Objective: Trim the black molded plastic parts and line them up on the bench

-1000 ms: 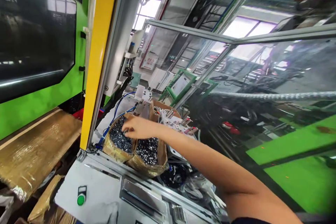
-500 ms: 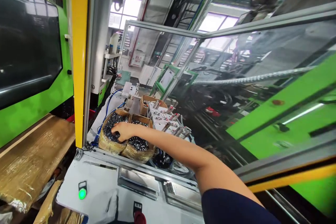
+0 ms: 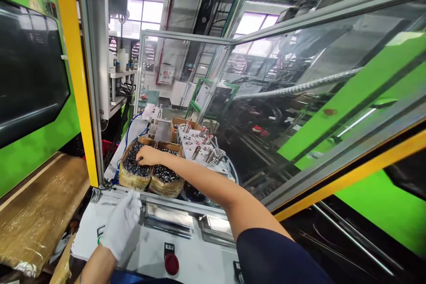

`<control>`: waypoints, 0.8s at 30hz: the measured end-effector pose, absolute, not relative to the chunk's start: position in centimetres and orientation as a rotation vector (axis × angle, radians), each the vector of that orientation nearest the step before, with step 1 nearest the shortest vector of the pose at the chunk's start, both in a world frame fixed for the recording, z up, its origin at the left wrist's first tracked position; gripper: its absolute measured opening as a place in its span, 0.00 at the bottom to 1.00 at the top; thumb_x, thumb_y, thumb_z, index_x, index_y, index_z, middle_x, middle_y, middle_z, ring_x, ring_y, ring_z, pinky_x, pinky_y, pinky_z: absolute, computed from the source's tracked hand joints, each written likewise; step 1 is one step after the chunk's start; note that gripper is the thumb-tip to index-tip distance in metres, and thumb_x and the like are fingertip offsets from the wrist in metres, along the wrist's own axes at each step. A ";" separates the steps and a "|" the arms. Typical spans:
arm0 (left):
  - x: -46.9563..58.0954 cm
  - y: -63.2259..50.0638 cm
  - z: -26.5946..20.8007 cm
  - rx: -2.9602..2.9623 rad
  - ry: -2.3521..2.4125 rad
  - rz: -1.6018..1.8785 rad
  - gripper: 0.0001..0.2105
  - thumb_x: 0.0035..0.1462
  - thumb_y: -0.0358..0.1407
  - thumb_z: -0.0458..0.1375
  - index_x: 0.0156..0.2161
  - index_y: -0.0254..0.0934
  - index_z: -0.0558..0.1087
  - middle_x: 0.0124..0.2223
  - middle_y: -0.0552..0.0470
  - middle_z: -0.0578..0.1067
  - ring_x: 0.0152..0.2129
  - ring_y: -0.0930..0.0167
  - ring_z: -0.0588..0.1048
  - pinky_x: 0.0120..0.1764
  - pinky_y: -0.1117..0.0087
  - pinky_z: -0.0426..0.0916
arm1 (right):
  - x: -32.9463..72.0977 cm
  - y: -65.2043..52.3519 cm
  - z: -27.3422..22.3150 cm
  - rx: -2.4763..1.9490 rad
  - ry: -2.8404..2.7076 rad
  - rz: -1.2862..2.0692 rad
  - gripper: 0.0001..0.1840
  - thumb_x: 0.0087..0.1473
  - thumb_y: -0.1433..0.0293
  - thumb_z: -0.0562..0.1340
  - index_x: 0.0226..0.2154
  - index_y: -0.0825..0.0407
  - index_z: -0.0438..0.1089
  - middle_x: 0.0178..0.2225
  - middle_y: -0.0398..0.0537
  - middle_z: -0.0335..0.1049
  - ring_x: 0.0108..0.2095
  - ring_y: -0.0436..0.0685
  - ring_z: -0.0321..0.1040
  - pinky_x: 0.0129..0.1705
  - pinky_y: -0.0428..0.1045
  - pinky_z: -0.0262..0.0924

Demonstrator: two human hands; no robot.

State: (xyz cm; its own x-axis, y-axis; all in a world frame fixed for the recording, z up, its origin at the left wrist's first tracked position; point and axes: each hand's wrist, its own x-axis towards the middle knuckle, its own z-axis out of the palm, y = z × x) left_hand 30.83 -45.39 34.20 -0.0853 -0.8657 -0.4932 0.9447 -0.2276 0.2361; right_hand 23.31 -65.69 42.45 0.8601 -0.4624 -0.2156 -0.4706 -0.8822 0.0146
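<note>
Your bare right hand (image 3: pixel 148 155) reaches into the left carton (image 3: pixel 133 182), fingertips down among the small dark parts (image 3: pixel 131 164) that fill it. Whether those fingers are pinched on a part or apart, I can't quite tell at this size. Your forearm crosses above the second carton (image 3: pixel 166 187), which stands just beside the first and holds shiny small pieces (image 3: pixel 163 174). Your white-gloved left hand (image 3: pixel 121 222) hovers over the white tabletop (image 3: pixel 199 259), fingers loosely uncurled, near the cartons' front.
</note>
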 end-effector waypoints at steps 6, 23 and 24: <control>30.7 -48.0 40.1 0.556 0.208 -1.452 0.10 0.63 0.28 0.46 0.44 0.29 0.69 0.37 0.42 0.77 0.34 0.69 0.79 0.37 0.68 0.77 | 22.4 -63.9 45.6 -2.960 0.901 0.073 0.12 0.53 0.71 0.63 0.40 0.56 0.77 0.39 0.48 0.78 0.40 0.53 0.73 0.41 0.43 0.60; 20.5 -49.2 41.3 0.322 0.067 -1.947 0.13 0.64 0.31 0.45 0.33 0.31 0.70 0.28 0.48 0.74 0.26 0.72 0.75 0.32 0.70 0.73 | 8.9 -53.8 48.3 -2.692 1.000 0.061 0.11 0.51 0.76 0.61 0.37 0.53 0.78 0.34 0.47 0.78 0.33 0.52 0.71 0.36 0.44 0.58; 20.2 -49.2 41.7 0.322 0.077 -1.965 0.12 0.64 0.31 0.46 0.34 0.30 0.70 0.30 0.47 0.75 0.27 0.71 0.75 0.34 0.69 0.74 | 8.3 -53.9 48.3 -2.651 1.045 -0.004 0.11 0.51 0.76 0.62 0.36 0.53 0.78 0.33 0.47 0.78 0.32 0.51 0.71 0.35 0.44 0.58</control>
State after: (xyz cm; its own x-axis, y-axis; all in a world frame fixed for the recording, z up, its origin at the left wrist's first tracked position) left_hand 20.20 -49.15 41.65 -0.3724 -0.8909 -0.2601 0.9085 -0.4072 0.0939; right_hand 8.32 -53.92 48.34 0.7369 -0.6681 -0.1031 -0.6673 -0.6945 -0.2690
